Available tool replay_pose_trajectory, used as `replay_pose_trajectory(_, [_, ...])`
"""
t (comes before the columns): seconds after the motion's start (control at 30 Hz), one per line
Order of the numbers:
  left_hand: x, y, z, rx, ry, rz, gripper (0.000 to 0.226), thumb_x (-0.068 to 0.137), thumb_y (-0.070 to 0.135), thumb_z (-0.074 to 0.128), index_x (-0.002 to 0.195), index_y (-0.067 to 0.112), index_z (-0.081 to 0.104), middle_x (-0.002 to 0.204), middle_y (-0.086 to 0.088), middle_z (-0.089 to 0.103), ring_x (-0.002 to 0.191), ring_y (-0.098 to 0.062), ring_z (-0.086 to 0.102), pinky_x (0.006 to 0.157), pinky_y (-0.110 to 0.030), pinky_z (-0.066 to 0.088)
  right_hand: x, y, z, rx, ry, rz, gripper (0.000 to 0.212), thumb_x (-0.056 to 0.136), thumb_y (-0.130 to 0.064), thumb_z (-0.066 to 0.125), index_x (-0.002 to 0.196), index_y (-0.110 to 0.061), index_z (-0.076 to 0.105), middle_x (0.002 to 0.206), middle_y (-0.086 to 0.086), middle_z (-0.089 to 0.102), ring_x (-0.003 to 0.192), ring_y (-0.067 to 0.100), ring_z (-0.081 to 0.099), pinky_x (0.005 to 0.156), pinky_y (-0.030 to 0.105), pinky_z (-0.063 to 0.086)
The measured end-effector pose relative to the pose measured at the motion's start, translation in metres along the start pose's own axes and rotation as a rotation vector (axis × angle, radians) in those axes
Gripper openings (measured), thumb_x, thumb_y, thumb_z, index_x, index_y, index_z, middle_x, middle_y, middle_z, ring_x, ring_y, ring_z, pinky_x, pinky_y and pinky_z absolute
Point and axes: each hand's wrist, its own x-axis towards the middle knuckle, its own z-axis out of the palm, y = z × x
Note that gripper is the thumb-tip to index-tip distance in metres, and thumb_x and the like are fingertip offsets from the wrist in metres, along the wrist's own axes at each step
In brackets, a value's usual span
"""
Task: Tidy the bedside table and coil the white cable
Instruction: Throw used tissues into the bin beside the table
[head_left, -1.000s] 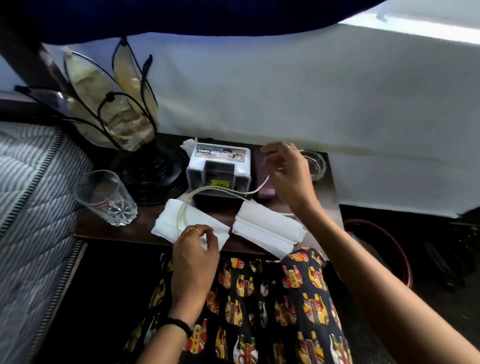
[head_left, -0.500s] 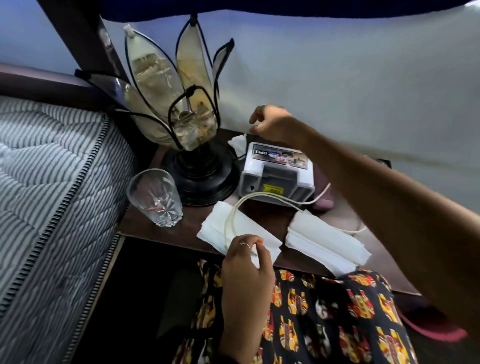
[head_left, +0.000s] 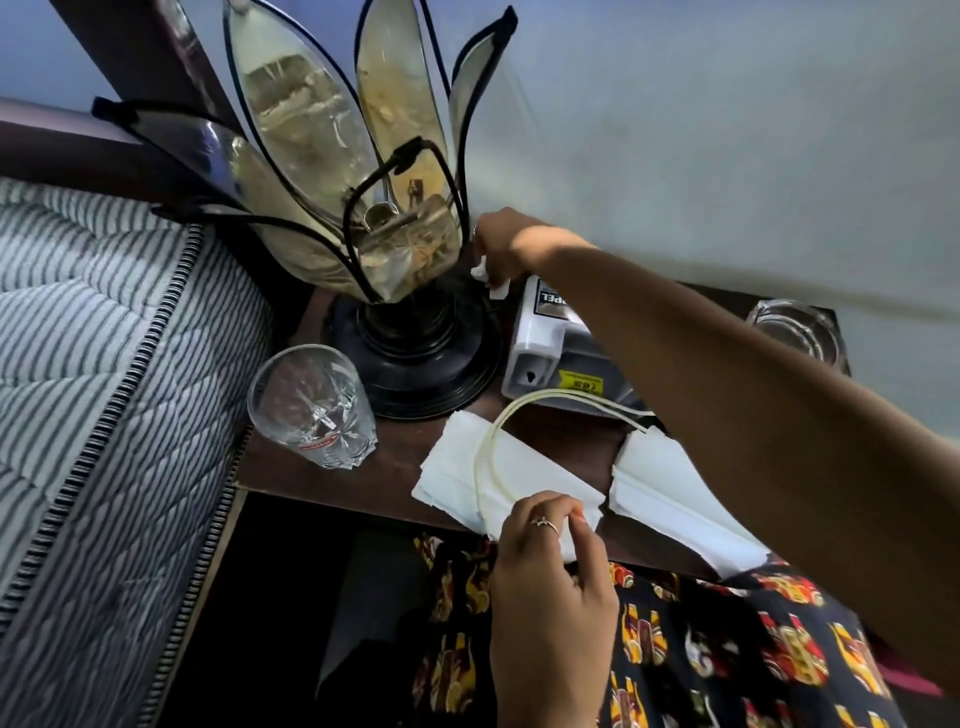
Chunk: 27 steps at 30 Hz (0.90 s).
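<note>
The white cable (head_left: 488, 441) arcs from the white box device (head_left: 540, 343) across a folded white tissue (head_left: 457, 478) on the dark bedside table (head_left: 322, 467). My left hand (head_left: 550, 561) pinches the cable's near end at the table's front edge. My right hand (head_left: 506, 249) reaches behind the device, next to the lamp, and is shut on a crumpled white tissue (head_left: 488, 278). My right forearm hides most of the device and part of a second folded tissue (head_left: 670, 488).
A petal-shaped glass lamp (head_left: 363, 208) on a black base (head_left: 421, 353) stands at the table's back left. An empty drinking glass (head_left: 311, 405) sits near the left edge, beside a striped mattress (head_left: 104, 395). A glass ashtray (head_left: 795, 327) is at the back right.
My right hand moved from the right of the device to behind it and closed on the crumpled tissue. The view shifted left and closer. My left hand kept its pinch on the cable.
</note>
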Motion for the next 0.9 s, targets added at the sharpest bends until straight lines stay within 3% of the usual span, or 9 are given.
replay_pose_trajectory(0.17, [0.001,0.001,-0.003,0.036,-0.010,0.010,0.033,0.087,0.030,0.040,0.089,0.014,0.068,0.091,0.007,0.067,0.077,-0.001,0.060,0.068,0.004,0.039,-0.015,0.007,-0.019,0.099,0.123,-0.013,0.027,0.080,-0.008,0.068,0.105,0.002,0.068,0.106,0.023,0.068,0.082,0.026,0.060,0.054,0.024,0.039])
replay_pose_trajectory(0.3, [-0.001,0.004,-0.002,0.093,-0.036,-0.025,0.027,0.087,0.024,0.044,0.093,0.015,0.069,0.096,0.006,0.068,0.079,0.001,0.059,0.065,0.006,0.038,-0.050,0.024,-0.043,0.288,0.338,-0.027,0.022,0.081,-0.013,0.065,0.099,-0.001,0.070,0.086,0.016,0.064,0.085,0.027,0.062,0.048,0.016,0.035])
replay_pose_trajectory(0.47, [-0.003,0.011,-0.004,0.107,-0.063,-0.060,0.021,0.092,0.020,0.048,0.100,0.016,0.067,0.102,0.007,0.065,0.087,-0.001,0.056,0.072,-0.002,0.041,-0.121,0.074,-0.049,0.430,0.625,0.073,0.027,0.075,-0.022,0.071,0.098,-0.008,0.071,0.096,0.013,0.070,0.086,0.022,0.062,0.067,0.024,0.036])
replay_pose_trajectory(0.57, [-0.005,0.017,-0.005,0.088,-0.083,-0.083,0.019,0.092,0.019,0.050,0.101,0.014,0.066,0.098,0.011,0.058,0.090,-0.005,0.058,0.076,-0.011,0.045,-0.174,0.119,-0.034,0.681,0.736,0.136,0.033,0.065,-0.032,0.075,0.089,-0.009,0.070,0.082,0.012,0.067,0.072,0.015,0.061,0.073,0.042,0.051])
replay_pose_trajectory(0.67, [-0.006,0.020,-0.004,0.100,-0.094,-0.090,0.020,0.093,0.018,0.049,0.098,0.012,0.067,0.097,0.009,0.059,0.082,-0.002,0.055,0.066,-0.004,0.041,-0.235,0.175,0.001,0.780,0.825,0.317,0.030,0.065,-0.035,0.078,0.086,-0.015,0.070,0.078,0.004,0.064,0.066,0.007,0.058,0.070,0.041,0.050])
replay_pose_trajectory(0.73, [-0.008,0.022,-0.002,0.124,-0.092,-0.085,0.019,0.092,0.018,0.049,0.095,0.013,0.067,0.098,0.004,0.063,0.081,-0.004,0.055,0.069,-0.012,0.044,-0.276,0.205,0.028,0.853,0.900,0.425,0.022,0.064,-0.037,0.077,0.078,-0.022,0.070,0.077,0.002,0.064,0.072,0.011,0.056,0.069,0.041,0.050])
replay_pose_trajectory(0.83, [-0.010,0.025,-0.001,0.156,-0.088,-0.059,0.019,0.091,0.017,0.050,0.094,0.011,0.068,0.099,-0.002,0.066,0.085,-0.012,0.058,0.075,-0.024,0.049,-0.330,0.239,0.072,0.979,0.921,0.548,0.013,0.073,-0.018,0.076,0.084,-0.021,0.068,0.085,0.007,0.064,0.078,0.012,0.057,0.073,0.028,0.051])
replay_pose_trajectory(0.9, [-0.011,0.024,0.001,0.196,-0.098,-0.055,0.019,0.090,0.016,0.051,0.094,0.009,0.068,0.099,-0.005,0.067,0.088,-0.019,0.060,0.078,-0.030,0.052,-0.359,0.261,0.110,1.032,0.919,0.662,0.012,0.075,-0.016,0.074,0.084,-0.019,0.068,0.086,0.009,0.066,0.081,0.015,0.059,0.077,0.031,0.050])
